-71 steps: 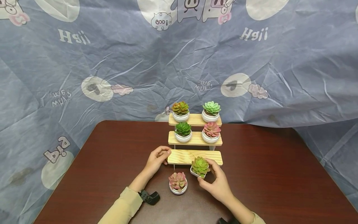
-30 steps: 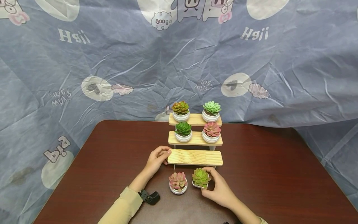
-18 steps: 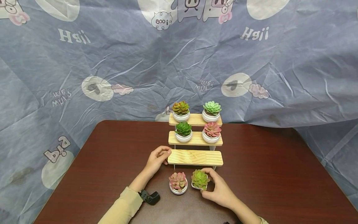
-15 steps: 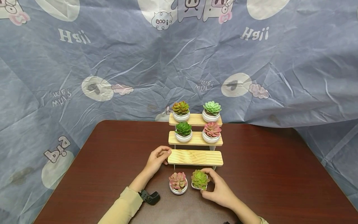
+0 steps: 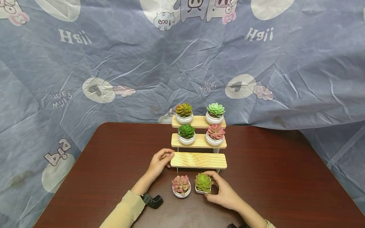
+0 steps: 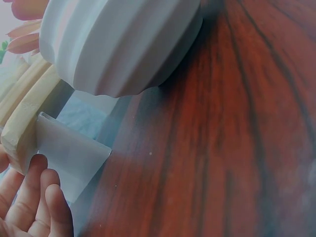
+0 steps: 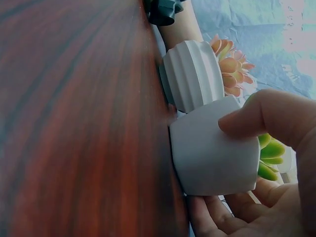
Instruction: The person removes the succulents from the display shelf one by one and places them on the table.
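My right hand (image 5: 224,192) holds a green succulent (image 5: 203,182) in a square white pot (image 7: 217,150), thumb on one side and fingers on the other. In the right wrist view the pot's base is at the table surface. Just left of it stands a pink succulent (image 5: 181,185) in a ribbed round white pot (image 6: 123,44). My left hand (image 5: 159,162) grips the left end of the lowest board of a three-tier wooden plant stand (image 5: 198,160), thumb on top and fingers below, beside the clear leg (image 6: 71,153).
Four-legged detail aside, the middle tier bears a dark green succulent (image 5: 186,132) and a pink-red succulent (image 5: 215,133). On the top tier are a brownish-green succulent (image 5: 183,110) and a pale green succulent (image 5: 215,111). A printed cloth (image 5: 159,63) hangs behind the brown table (image 5: 271,177).
My right hand has brought the green succulent from the lowest board's front edge back toward me, down beside the pink one. Over the last half second little moves. My left hand stays put.
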Motion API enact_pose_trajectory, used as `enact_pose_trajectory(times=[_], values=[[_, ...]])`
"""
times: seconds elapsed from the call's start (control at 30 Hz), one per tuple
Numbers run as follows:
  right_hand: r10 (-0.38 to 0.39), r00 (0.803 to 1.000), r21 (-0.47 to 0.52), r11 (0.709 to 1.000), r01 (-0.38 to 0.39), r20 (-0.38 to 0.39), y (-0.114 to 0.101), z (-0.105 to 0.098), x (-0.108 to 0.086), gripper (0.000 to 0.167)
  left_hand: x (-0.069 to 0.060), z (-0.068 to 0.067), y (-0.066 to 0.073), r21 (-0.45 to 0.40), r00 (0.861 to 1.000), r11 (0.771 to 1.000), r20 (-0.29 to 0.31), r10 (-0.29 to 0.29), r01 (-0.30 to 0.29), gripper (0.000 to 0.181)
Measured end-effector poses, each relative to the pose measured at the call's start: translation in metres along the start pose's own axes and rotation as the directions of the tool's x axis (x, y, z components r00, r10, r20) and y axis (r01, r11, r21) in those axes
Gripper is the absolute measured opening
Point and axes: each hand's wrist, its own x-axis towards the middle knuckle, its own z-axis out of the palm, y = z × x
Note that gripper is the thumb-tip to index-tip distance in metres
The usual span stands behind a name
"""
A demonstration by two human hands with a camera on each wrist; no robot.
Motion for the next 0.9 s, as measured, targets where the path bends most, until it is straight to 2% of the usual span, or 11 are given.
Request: enact_pose_trajectory(times=[0.23, 0.43, 0.53, 0.7, 0.9], values=[[0.005, 0.999, -0.016, 1.0, -0.005, 0.035, -0.004, -0.004, 0.002, 0.065, -0.001, -0.001, 0.0, -0.011, 1.0, 1.0, 0.009, -0.002, 0.002, 0.022], [0.072, 0.996, -0.15, 0.986, -0.065, 0.042, -0.012, -0.013, 0.003, 0.074, 0.0, 0.0, -0.001, -0.007, 1.0, 1.0, 0.013, -0.003, 0.003, 0.022], [0.043, 0.999, -0.171, 0.985, -0.038, 0.026, -0.017, -0.017, 0.004, 0.075, 0.0, 0.0, 0.0, -0.005, 1.0, 1.0, 0.014, -0.005, 0.005, 0.023], [-0.008, 1.0, -0.15, 0.989, 0.005, -0.017, -0.031, -0.021, 0.008, 0.076, 0.0, 0.0, 0.0, 0.0, 1.0, 1.0, 0.012, -0.003, 0.003, 0.023], [-0.078, 0.994, -0.13, 0.989, 0.067, -0.08, -0.029, -0.023, 0.013, 0.071, 0.0, -0.001, 0.0, 0.006, 1.0, 1.0, 0.005, -0.002, 0.002, 0.022]])
